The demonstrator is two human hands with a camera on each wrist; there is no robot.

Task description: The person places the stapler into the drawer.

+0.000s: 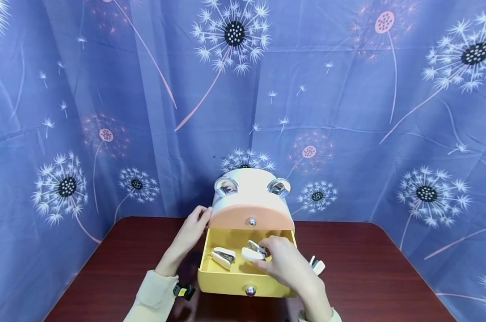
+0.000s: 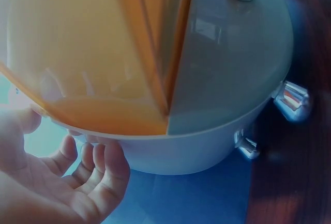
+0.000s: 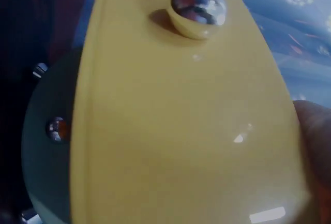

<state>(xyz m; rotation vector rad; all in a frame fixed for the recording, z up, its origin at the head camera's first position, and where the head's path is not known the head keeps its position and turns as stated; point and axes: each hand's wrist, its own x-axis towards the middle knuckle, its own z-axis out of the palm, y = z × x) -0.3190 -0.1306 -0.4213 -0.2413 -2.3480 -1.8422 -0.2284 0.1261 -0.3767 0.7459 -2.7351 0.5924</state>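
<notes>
A white storage box (image 1: 248,188) with a peach upper drawer front (image 1: 230,218) stands on the table. Its lower yellow drawer (image 1: 222,284) is pulled out. My right hand (image 1: 287,261) reaches in from the right and pinches a small white stapler (image 1: 251,255) between thumb and fingers. To the left in the drawer lies a second white stapler (image 1: 221,258). My left hand (image 1: 192,230) rests against the box's left side. In the left wrist view, its bent fingers (image 2: 111,169) touch the white side wall; the right wrist view shows mostly the drawer front (image 3: 181,105).
Right of the drawer, another small white-and-dark item (image 1: 317,265) lies on the dark red table (image 1: 359,268). Two shiny round pieces (image 1: 226,185) stick up from the box top. A blue dandelion-print cloth (image 1: 210,103) hangs behind and around the table.
</notes>
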